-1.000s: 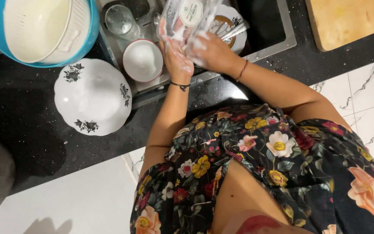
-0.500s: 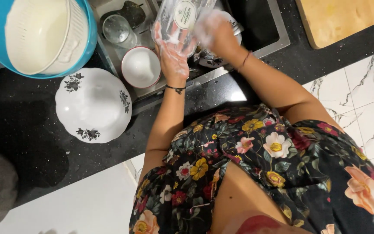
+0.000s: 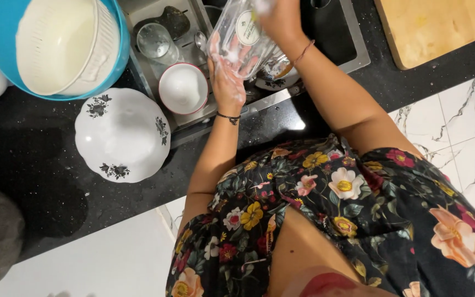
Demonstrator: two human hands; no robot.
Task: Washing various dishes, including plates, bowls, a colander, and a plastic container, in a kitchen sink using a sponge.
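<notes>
A clear glass jar [image 3: 243, 36] with a round label is held over the steel sink [image 3: 353, 52]. My left hand [image 3: 227, 77], soapy, cups the jar from below and its fingers show through the glass. My right hand [image 3: 276, 16] grips the jar's upper end at the top edge of the view, with foam on the fingers. Under the jar lies a patterned dish [image 3: 273, 77].
In the sink sit a white bowl with a red rim [image 3: 183, 88], a drinking glass [image 3: 155, 41] and a spoon [image 3: 201, 41]. An upturned white flowered bowl [image 3: 121, 135] rests on the black counter. A blue basin [image 3: 117, 33] holds a white strainer. A wooden board [image 3: 435, 25] lies at the right.
Both hands have lifted the jar a little higher and further over the sink, and my right hand has shifted to the jar's upper end.
</notes>
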